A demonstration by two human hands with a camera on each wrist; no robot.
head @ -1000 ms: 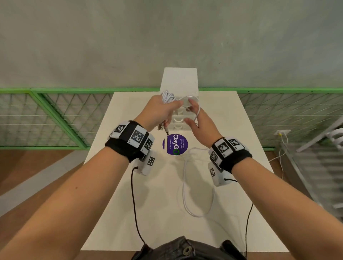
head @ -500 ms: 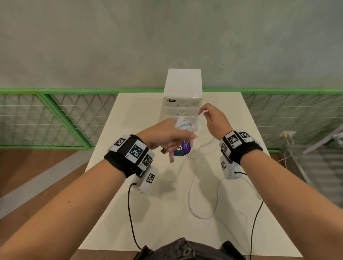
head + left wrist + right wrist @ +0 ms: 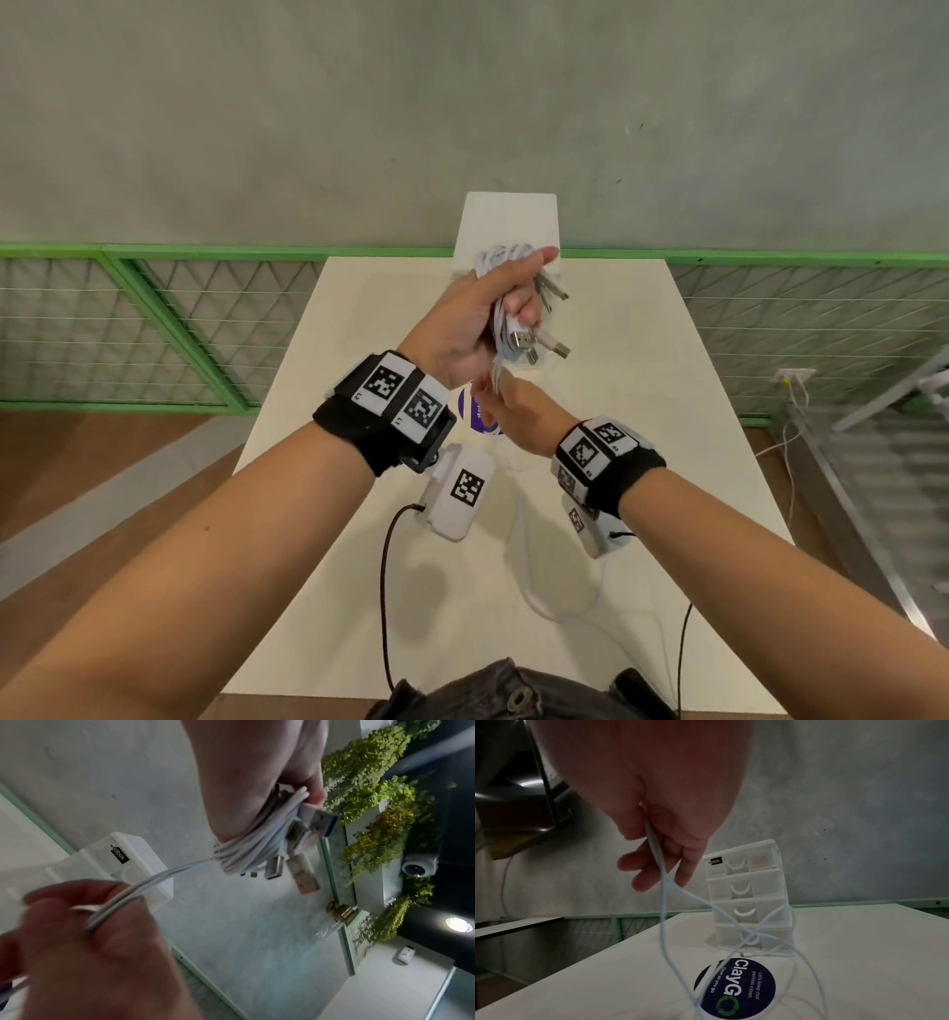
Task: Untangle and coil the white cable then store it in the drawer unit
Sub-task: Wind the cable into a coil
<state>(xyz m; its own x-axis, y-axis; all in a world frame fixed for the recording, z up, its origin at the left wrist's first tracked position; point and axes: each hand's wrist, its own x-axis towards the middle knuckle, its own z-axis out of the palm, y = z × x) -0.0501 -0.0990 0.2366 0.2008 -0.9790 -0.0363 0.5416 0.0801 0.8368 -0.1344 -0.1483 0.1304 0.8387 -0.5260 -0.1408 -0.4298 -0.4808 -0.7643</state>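
Head view, left hand: the left hand [image 3: 475, 313] is raised above the surface [image 3: 642, 411], thumb up, fingers curled round a coiled bundle of the white cable [image 3: 506, 329]; several metal plugs [image 3: 524, 342] stick out to the right of the fist.
Head view, right hand: the right hand [image 3: 518, 411] sits just below the left, knuckles toward the camera, fingertips meeting the strands that drop from the bundle.
Head view, loose cable: a slack loop [image 3: 544, 591] lies on the surface near the person's body.
Head view, drawer unit: the white drawer unit [image 3: 508, 218] stands at the far edge of the surface, partly hidden behind the left hand.
Left wrist view, left hand: the cable [image 3: 246, 845] is wound in several turns round the left hand [image 3: 246, 780], plugs [image 3: 306, 878] hanging off the coil.
Left wrist view, right hand: the right hand [image 3: 90, 953] pinches two strands that run taut from the coil; the drawer unit [image 3: 133, 866] is behind.
Right wrist view, right hand: the right hand [image 3: 654, 791] points down, thumb and forefinger pinching the cable [image 3: 663, 902], the other fingers [image 3: 639, 874] loosely extended.
Right wrist view, surface: the strands fall and cross over a round dark blue sticker [image 3: 741, 986] in front of the drawer unit [image 3: 749, 898], whose four drawers are all closed.
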